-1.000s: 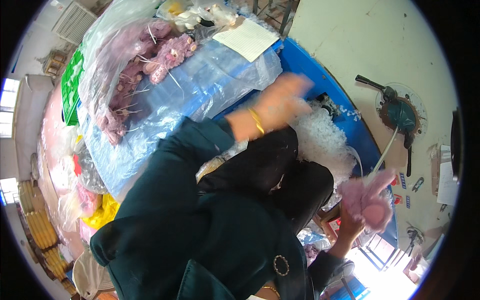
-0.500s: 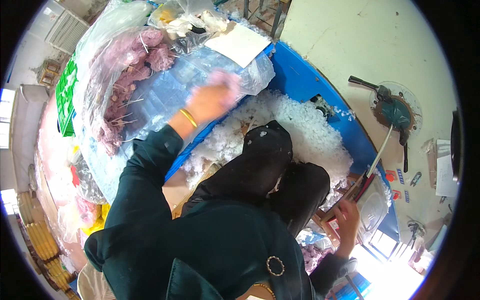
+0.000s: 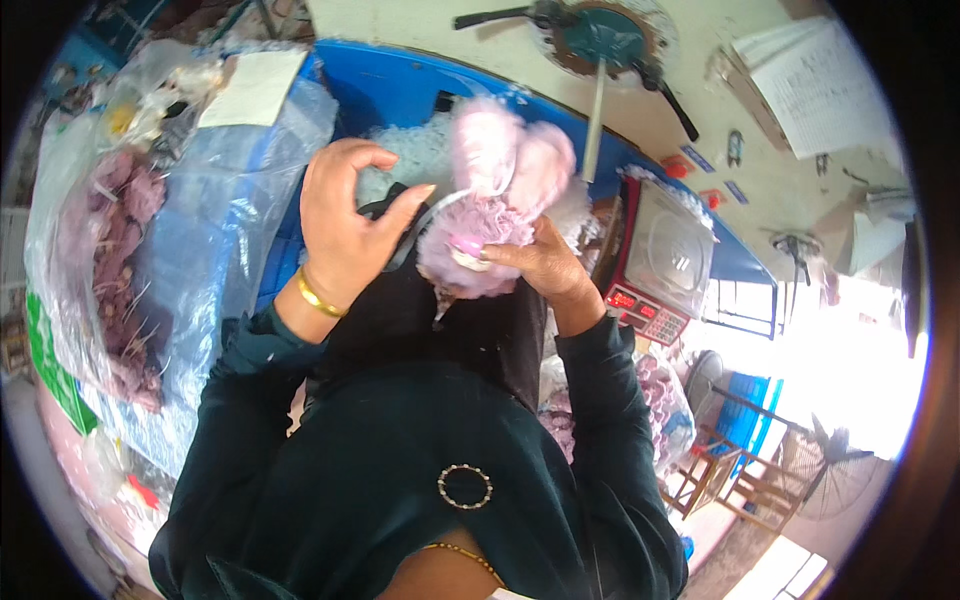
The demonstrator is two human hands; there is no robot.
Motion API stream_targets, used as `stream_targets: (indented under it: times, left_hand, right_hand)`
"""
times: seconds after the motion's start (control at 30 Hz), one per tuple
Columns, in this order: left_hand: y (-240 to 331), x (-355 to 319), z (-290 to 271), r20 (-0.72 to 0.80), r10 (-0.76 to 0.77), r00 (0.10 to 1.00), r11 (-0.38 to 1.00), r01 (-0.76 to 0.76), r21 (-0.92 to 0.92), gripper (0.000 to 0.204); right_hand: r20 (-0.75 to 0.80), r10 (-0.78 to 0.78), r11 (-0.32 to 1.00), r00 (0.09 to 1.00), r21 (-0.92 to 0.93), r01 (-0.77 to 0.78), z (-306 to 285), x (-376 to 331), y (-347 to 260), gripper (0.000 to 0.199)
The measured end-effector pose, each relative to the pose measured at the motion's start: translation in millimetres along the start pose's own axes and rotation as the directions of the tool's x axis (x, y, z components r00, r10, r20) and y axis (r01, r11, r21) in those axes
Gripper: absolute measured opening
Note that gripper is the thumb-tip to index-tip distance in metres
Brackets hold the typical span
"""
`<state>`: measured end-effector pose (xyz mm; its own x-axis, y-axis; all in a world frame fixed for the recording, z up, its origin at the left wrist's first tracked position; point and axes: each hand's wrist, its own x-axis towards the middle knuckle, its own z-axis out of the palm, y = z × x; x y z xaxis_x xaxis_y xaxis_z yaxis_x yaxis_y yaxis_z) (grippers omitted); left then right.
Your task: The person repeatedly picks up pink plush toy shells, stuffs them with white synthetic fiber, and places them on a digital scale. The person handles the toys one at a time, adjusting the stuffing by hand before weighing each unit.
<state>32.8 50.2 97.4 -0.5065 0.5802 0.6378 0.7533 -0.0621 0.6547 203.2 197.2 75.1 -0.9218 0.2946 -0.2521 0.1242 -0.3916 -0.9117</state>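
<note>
My right hand (image 3: 545, 262) grips a fluffy pinkish-purple plush toy (image 3: 470, 222) above my lap, thumb pressed on its front near a bright pink patch. Two pale pink rounded lobes, like long ears, stick up from the toy and are blurred. A thin pale strip curves along its left side, and a small pointed tip shows below it. Just left of the toy, my left hand (image 3: 345, 215) is raised with thumb and forefinger spread apart, holding nothing. White stuffing (image 3: 410, 150) lies in the blue bin behind the hands.
At left, a clear plastic bag (image 3: 215, 210) holds purple plush pieces (image 3: 130, 290). A digital scale (image 3: 640, 310) with a red display stands at right. On the pale worktop behind are a round fixture with black handles (image 3: 600, 40) and papers (image 3: 810, 85). A fan (image 3: 825, 465) stands lower right.
The view has turned. My left hand has come from above the plastic bag, where it held something pink, to beside the toy. My right hand has left the scale's side and now holds the toy.
</note>
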Motion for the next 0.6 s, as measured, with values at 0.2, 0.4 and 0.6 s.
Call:
stream_targets:
  times: [0.2,0.4,0.6]
  left_hand:
    - [-0.1,-44.4,46.6,0.561,-0.329,0.759,0.407,0.65,-0.641,0.028]
    - [6.3,-38.8,49.1,0.748,-0.113,0.654,0.209,0.752,-0.625,0.026]
    - [9.3,-43.2,58.4,0.812,-0.316,0.491,0.104,0.868,-0.485,0.03]
  right_hand:
    - [0.204,-0.064,0.92,0.977,0.391,-0.022,-18.3,-14.9,0.6,0.063]
    - [0.163,0.066,0.865,0.984,0.482,-0.138,-22.4,-34.4,7.8,0.062]
    - [-0.032,0.02,0.988,0.999,0.151,-0.015,-11.0,-35.2,-24.7,0.058]
